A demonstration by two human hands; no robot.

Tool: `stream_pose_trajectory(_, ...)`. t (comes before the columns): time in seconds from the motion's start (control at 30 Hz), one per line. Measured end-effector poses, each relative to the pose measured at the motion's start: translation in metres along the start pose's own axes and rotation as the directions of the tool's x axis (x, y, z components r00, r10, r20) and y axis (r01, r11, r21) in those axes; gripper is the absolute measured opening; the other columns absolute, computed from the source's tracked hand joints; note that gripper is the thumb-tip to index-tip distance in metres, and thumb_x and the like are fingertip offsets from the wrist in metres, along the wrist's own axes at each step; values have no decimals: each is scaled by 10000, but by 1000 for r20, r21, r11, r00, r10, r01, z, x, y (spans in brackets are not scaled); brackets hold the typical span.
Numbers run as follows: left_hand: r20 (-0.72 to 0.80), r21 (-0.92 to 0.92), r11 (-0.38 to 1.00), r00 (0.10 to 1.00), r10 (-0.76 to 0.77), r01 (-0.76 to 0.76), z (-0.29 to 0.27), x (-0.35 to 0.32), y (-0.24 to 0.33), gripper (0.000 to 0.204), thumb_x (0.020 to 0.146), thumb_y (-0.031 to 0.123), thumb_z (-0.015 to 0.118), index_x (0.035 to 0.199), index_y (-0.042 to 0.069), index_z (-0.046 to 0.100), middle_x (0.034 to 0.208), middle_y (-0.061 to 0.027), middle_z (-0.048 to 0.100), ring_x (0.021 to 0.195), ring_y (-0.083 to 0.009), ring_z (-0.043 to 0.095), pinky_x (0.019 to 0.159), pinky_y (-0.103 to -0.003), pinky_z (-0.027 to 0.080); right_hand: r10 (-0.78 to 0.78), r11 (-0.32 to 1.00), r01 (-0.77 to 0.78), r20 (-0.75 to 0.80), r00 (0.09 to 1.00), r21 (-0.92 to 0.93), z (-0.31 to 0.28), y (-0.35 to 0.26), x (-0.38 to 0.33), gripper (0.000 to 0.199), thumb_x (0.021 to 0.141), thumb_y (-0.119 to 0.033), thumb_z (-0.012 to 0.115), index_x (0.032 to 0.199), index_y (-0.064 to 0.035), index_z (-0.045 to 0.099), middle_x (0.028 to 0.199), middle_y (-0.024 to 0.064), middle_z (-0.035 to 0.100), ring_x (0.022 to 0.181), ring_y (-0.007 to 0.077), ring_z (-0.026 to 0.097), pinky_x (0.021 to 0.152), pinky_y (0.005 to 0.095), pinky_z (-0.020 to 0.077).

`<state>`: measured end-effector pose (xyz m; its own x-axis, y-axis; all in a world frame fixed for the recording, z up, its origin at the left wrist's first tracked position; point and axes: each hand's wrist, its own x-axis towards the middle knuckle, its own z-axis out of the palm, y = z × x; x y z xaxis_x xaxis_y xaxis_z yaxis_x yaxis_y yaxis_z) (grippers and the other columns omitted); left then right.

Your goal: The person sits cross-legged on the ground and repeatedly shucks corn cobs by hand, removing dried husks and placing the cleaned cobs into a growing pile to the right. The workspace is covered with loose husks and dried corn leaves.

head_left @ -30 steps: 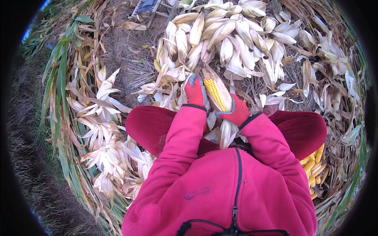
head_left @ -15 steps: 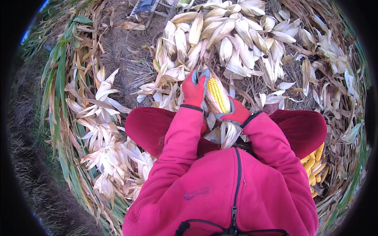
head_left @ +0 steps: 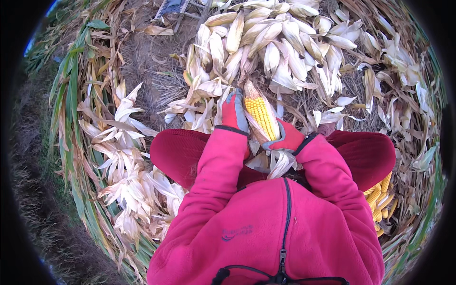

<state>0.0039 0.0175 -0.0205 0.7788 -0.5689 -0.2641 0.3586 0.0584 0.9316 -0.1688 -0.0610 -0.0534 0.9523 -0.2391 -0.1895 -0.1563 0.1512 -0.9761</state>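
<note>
A yellow corn ear [head_left: 261, 115] stands tilted in front of my lap, its pale tip pointing away from me. Kernels show along its front, with husk still round its sides. My right hand [head_left: 288, 136], in a red and grey glove, is closed round the lower part of the ear. Pale husk leaves [head_left: 281, 164] hang below that hand. Beside the ear's left edge, my left hand [head_left: 234, 113], gloved alike, has its fingers curled on husk peeled from the ear; the fingertips are partly hidden.
Unhusked corn ears [head_left: 294, 50] lie heaped ahead. Loose husks [head_left: 135, 187] are piled at my left. Bare yellow cobs [head_left: 380, 202] lie beside my right knee. Dry stalks [head_left: 78, 118] curve along the left side. A blue-grey object [head_left: 172, 7] sits at the far edge.
My left hand has moved from the ear's tip down along its left side, drawing husk away. More kernels and the pale tip show now. My right hand stays round the ear's base.
</note>
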Motion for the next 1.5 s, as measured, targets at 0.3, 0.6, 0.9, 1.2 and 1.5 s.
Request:
stream_pose_trajectory(0.3, 40, 192, 980, 998, 38, -45, 12, 0, 30, 173, 865, 173, 587, 913, 9, 610, 794, 24, 578, 712, -35, 478, 635, -195, 397, 43, 999, -43, -19, 999, 23, 3, 5, 3, 905, 564, -253, 811, 1304, -3, 355, 1183, 136, 544, 1078, 207, 520, 958, 334, 366)
stream_pose_trajectory(0.6, -14, 207, 971, 992, 125, -119, 12, -3, 12, 267, 907, 261, 498, 854, 18, 596, 761, -22, 567, 703, -120, 513, 674, -253, 429, 100, 956, -140, -162, 982, -259, 9, -6, 5, 895, 552, -264, 809, 1286, -5, 368, 1139, 159, 567, 1049, 242, 551, 921, 326, 398)
stream_pose_trajectory(0.9, -13, -358, 924, 989, -147, 133, 4, 14, -16, 340, 918, 339, 468, 876, 15, 562, 766, -52, 566, 697, -151, 539, 667, -283, 457, 151, 791, -35, -139, 979, 611, 31, -6, 23, 644, 717, -86, 704, 1275, -10, 391, 1128, 61, 541, 1016, 159, 532, 888, 304, 426)
stream_pose_trajectory(1.2, 150, -125, 984, 983, -105, 124, 43, -21, -22, 331, 923, 341, 469, 818, 43, 567, 683, -20, 572, 619, -103, 542, 571, -231, 441, 105, 957, 145, -766, 634, 251, -1, 30, 42, 615, 705, -286, 740, 1147, 52, 478, 999, 130, 598, 923, 178, 573, 807, 296, 450)
stream_pose_trajectory(1.5, 374, -92, 962, 904, -205, 256, 39, -80, 18, 371, 904, 379, 495, 655, 107, 457, 459, 19, 395, 328, -93, 342, 319, -238, 299, 396, 686, 270, -658, 640, 676, -59, -13, 42, 518, 745, -401, 642, 969, 63, 589, 874, 146, 624, 761, 199, 619, 698, 307, 487)
